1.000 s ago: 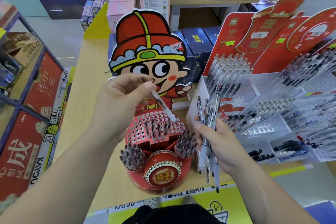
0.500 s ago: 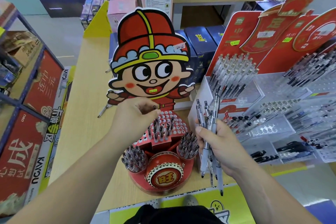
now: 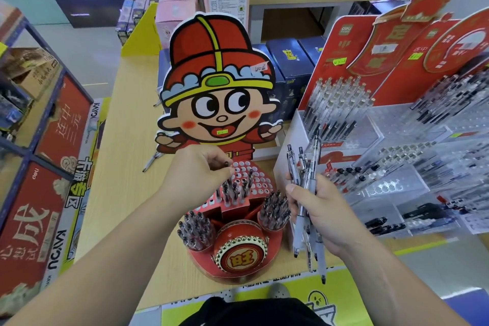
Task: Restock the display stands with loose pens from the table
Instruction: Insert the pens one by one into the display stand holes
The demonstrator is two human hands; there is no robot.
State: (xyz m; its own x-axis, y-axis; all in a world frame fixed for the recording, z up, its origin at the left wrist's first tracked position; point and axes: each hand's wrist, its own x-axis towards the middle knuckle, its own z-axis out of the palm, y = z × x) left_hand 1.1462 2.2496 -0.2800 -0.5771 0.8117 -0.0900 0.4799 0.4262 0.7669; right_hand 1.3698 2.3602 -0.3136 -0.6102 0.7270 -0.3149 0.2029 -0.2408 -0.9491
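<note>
Midway at best — left hand point(image 3: 197, 174) fingers point(image 3: 225, 170) pinching a pen point(image 3: 226, 164) over the red stand point(image 3: 238, 219) peg-holes, few filled, most empty. Right hand point(image 3: 321, 213) clutching a bundle of pens point(image 3: 307, 193); one stray pen point(image 3: 151, 162) left on the table point(image 3: 127, 182).

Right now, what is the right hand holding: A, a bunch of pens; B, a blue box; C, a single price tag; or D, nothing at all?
A: the right hand is closed around a bunch of pens beside the red stand, their tips sticking out above and below the fist.
</note>
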